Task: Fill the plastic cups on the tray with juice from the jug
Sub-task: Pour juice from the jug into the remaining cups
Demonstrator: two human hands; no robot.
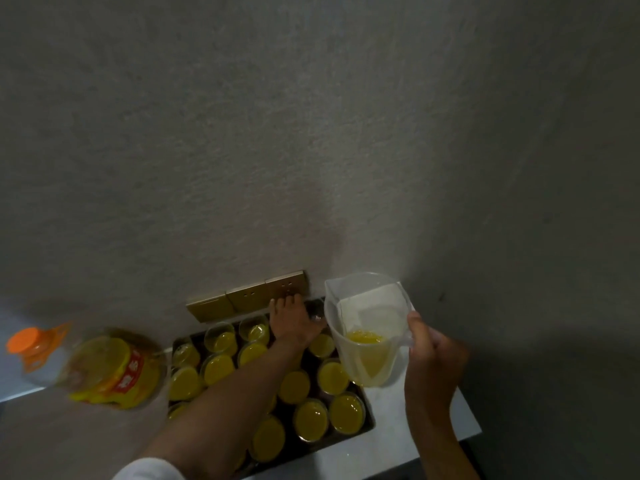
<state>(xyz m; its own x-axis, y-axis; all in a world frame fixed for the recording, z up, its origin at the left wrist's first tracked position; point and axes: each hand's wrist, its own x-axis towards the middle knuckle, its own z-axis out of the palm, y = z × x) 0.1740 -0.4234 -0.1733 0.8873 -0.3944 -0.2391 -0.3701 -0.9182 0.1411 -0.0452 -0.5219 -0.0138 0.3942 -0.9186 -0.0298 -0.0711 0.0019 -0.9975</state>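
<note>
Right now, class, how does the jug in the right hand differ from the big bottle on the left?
The jug is open-topped; the bottle has an orange cap. The jug is held up by the right hand; the bottle stands unheld beside the tray. The jug is plain; the bottle is labelled. Both are clear with yellow contents.

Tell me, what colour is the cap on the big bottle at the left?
Orange. The cap on the big bottle shows clearly in the head view.
</note>
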